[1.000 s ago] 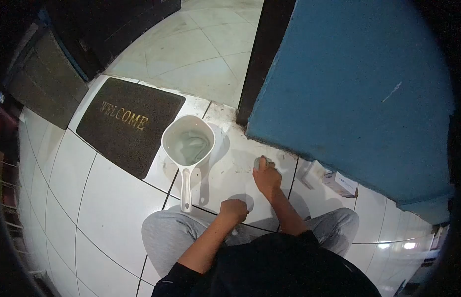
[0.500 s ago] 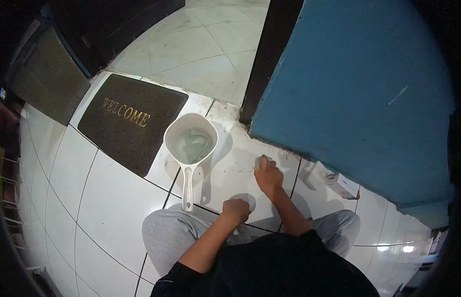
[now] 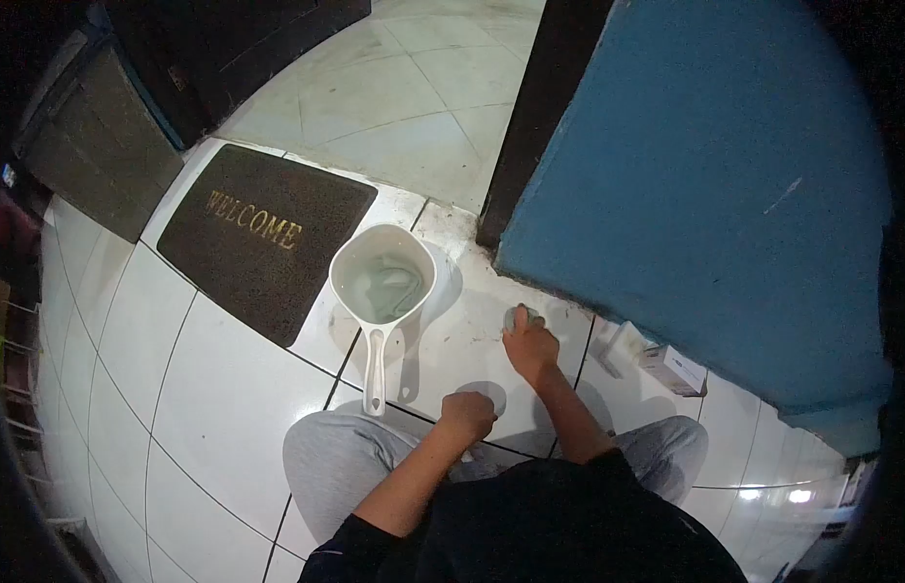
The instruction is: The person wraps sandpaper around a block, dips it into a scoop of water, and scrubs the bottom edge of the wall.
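Observation:
My right hand [image 3: 531,352] is down on the white floor tile near the foot of the blue wall. Its fingers close on a small greyish pad [image 3: 512,318], mostly covered by them and pressed against the tile. My left hand [image 3: 467,416] is curled into a fist above the tile, close to my knees; whatever it may hold is hidden. Left of both hands stands a white dipper [image 3: 374,355] with its handle toward me. Clear water and a pale greenish cloth [image 3: 392,289] show inside it.
A dark doormat [image 3: 263,238] lettered WELCOME lies left of the dipper, before an open doorway. Along the blue wall [image 3: 696,194] at right are a small white box [image 3: 674,370] and a white piece [image 3: 624,345] beside it. Dark door frame [image 3: 540,126] ahead.
The whole view has shifted slightly to the right. My right hand and the pad show a little more of the pad now; the left fist stays nearly in place.

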Demonstrator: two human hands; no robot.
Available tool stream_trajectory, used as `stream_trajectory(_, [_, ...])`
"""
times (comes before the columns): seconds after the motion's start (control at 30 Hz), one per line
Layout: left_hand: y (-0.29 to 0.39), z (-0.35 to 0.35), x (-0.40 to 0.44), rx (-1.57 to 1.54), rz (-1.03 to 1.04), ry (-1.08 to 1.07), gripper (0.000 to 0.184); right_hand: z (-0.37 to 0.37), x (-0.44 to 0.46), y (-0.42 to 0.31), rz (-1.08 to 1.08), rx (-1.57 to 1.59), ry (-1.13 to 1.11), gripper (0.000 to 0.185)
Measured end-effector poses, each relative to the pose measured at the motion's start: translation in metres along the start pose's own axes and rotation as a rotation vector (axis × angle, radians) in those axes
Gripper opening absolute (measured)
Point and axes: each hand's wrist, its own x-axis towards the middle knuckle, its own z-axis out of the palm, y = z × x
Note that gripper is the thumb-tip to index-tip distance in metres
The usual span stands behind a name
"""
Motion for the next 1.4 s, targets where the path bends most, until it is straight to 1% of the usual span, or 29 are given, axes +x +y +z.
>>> stream_trajectory(0.07, [0.000,0.002,0.000,0.000,0.025,0.035,0.034,0.001,0.001,0.000,-0.004,0.024,0.016,0.040])
stream_trajectory(0.13, [0.000,0.003,0.000,-0.006,0.018,0.021,0.034,0.001,0.009,-0.001,0.003,0.057,0.034,0.039])
stream_trajectory(0.23, [0.000,0.001,0.001,0.007,0.012,0.016,0.034,-0.004,0.044,-0.002,0.008,0.105,0.101,0.038])
stream_trajectory(0.3, [-0.002,0.002,0.000,0.019,0.004,0.012,0.033,-0.008,0.053,-0.005,0.049,0.045,0.063,0.037])
stream_trajectory(0.33, [-0.002,0.003,0.001,0.020,0.003,0.023,0.033,-0.009,0.049,-0.004,0.045,0.045,0.065,0.037])
stream_trajectory(0.43, [-0.002,0.003,0.001,0.020,0.001,0.019,0.034,-0.001,0.016,0.001,-0.002,0.086,0.029,0.047])
stream_trajectory(0.5, [-0.001,0.001,0.001,0.023,0.005,0.002,0.034,0.004,-0.002,0.002,0.045,-0.055,0.031,0.049])
stream_trajectory(0.57, [0.001,0.001,0.001,0.019,0.028,-0.005,0.034,-0.001,0.003,-0.002,0.061,-0.032,0.009,0.050])
stream_trajectory(0.6, [0.002,0.004,0.001,0.021,0.031,-0.014,0.034,-0.002,0.009,-0.002,0.043,-0.001,0.052,0.042])
stream_trajectory(0.63, [0.002,0.005,0.001,0.016,0.018,-0.021,0.034,0.000,0.021,-0.002,0.052,-0.027,0.084,0.039])
stream_trajectory(0.67, [0.002,0.004,0.003,0.013,0.002,-0.018,0.033,0.001,0.033,-0.002,0.063,-0.052,0.117,0.035])
stream_trajectory(0.7, [0.001,0.003,0.003,0.017,0.002,-0.012,0.033,-0.001,0.043,-0.002,0.062,-0.051,0.124,0.035])
stream_trajectory(0.8, [0.000,0.000,0.000,0.018,-0.014,0.001,0.033,-0.005,0.053,0.000,0.019,0.017,0.061,0.040])
stream_trajectory(0.87, [0.001,-0.001,-0.002,0.014,-0.021,-0.007,0.033,-0.001,0.038,0.000,-0.015,0.024,0.161,0.047])
stream_trajectory(0.9, [0.001,0.000,-0.002,0.011,-0.021,-0.008,0.033,0.003,0.026,-0.001,-0.016,0.022,0.158,0.047])
stream_trajectory(1.0, [0.002,0.004,0.000,0.015,0.004,0.014,0.032,0.002,0.005,-0.007,0.039,-0.023,-0.007,0.049])
stream_trajectory(1.03, [0.003,0.006,0.002,0.021,-0.005,0.035,0.029,-0.001,0.000,-0.010,0.058,-0.034,-0.056,0.048])
stream_trajectory(1.07, [0.003,0.008,0.002,0.031,-0.013,0.054,0.025,0.002,0.007,-0.009,0.005,0.026,0.020,0.047])
stream_trajectory(1.1, [0.002,0.010,0.002,0.031,-0.010,0.047,0.025,0.003,0.014,-0.008,-0.016,0.056,0.060,0.046])
stream_trajectory(1.13, [0.002,0.009,0.002,0.019,-0.002,0.029,0.029,0.004,0.021,-0.008,-0.038,0.085,0.099,0.046])
stream_trajectory(1.17, [0.001,0.006,0.002,0.009,0.005,0.017,0.034,0.002,0.034,-0.010,-0.024,0.035,0.077,0.045])
stream_trajectory(1.3, [0.001,-0.001,-0.002,0.022,-0.019,0.015,0.034,-0.005,0.055,-0.016,-0.031,-0.038,0.018,0.044])
stream_trajectory(1.4, [-0.002,0.004,0.001,0.027,0.000,0.023,0.034,-0.004,0.030,-0.014,-0.032,-0.015,0.040,0.044])
